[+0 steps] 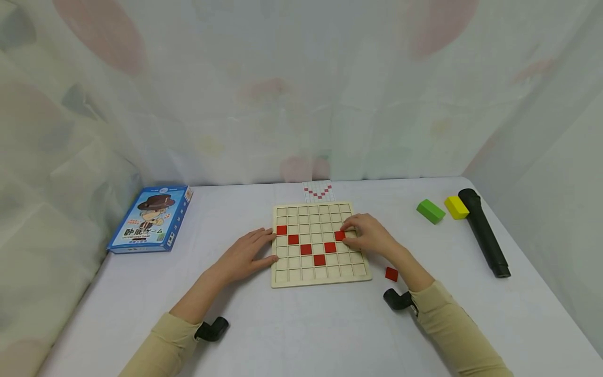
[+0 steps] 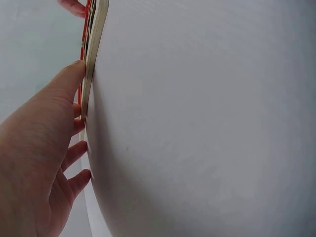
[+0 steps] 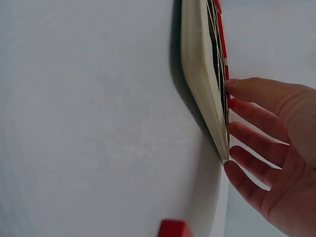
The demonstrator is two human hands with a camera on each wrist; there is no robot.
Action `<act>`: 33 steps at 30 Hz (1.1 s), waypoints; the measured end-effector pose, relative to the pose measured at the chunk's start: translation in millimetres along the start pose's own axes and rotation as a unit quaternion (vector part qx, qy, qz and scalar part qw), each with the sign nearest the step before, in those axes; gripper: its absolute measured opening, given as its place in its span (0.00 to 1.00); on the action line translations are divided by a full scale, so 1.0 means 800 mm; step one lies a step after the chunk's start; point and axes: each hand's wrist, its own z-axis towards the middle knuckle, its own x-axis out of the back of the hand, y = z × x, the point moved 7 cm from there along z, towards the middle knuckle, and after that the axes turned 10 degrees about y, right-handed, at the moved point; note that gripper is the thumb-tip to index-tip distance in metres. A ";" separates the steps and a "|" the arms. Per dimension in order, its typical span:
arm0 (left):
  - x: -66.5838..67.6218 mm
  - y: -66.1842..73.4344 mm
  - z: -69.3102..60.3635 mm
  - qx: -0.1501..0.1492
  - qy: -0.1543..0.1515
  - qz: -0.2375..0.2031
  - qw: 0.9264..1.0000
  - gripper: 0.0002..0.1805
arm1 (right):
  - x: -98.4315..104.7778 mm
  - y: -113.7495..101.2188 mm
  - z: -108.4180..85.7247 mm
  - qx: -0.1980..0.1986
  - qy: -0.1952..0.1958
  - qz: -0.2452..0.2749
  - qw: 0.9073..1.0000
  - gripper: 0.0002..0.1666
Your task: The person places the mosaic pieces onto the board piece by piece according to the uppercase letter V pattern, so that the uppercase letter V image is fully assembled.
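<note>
A wooden grid board (image 1: 297, 272) lies on the table, with several red square tiles in its cells forming a V. My left hand (image 1: 247, 254) rests against the board's left edge, thumb and fingers spread; the left wrist view shows the thumb (image 2: 74, 74) touching the rim. At the board's right side, my right hand (image 1: 374, 235) pinches a red tile (image 1: 339, 235) between thumb and index finger, at a cell on the V's right arm. Another red tile (image 1: 391, 274) lies loose on the table, right of the board. Behind the board is a pattern card (image 1: 319, 191) printed with a red V.
A blue game box (image 1: 151, 220) lies at the back left. On the right are a green block (image 1: 431, 211), a yellow block (image 1: 456, 207) and a black flashlight-like cylinder (image 1: 485, 233). Curtains hang behind and at the left of the white table (image 1: 301, 335).
</note>
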 end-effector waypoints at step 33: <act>-0.002 -0.002 0.001 0.004 -0.003 0.005 1.000 0.36 | 0.062 0.053 -0.126 -0.052 -0.083 0.021 0.995 0.17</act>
